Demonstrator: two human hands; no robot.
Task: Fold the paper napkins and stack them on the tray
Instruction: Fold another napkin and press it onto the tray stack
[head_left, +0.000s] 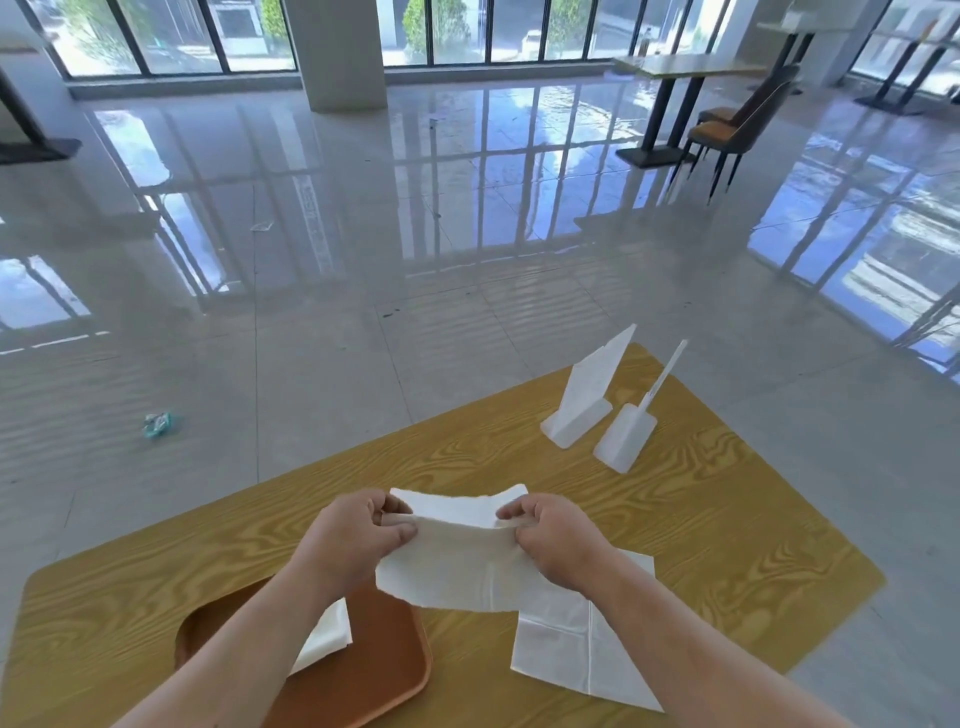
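Observation:
A white paper napkin (447, 561) hangs bent over in the air above the table, its upper part folded back along a crease. My left hand (358, 535) pinches the crease at its left end and my right hand (556, 530) pinches the right end. Under my right forearm an unfolded napkin (576, 649) lies flat on the table. A brown tray (374, 670) sits at the near left, and a folded napkin (327, 636) rests on it, partly hidden by my left forearm.
The yellow wood-grain table (701, 545) ends close behind two white plastic stands (582, 410) (626, 436) at the far right. A chair (737, 130) and another table stand far off on the shiny floor, where a crumpled wrapper (157, 423) lies.

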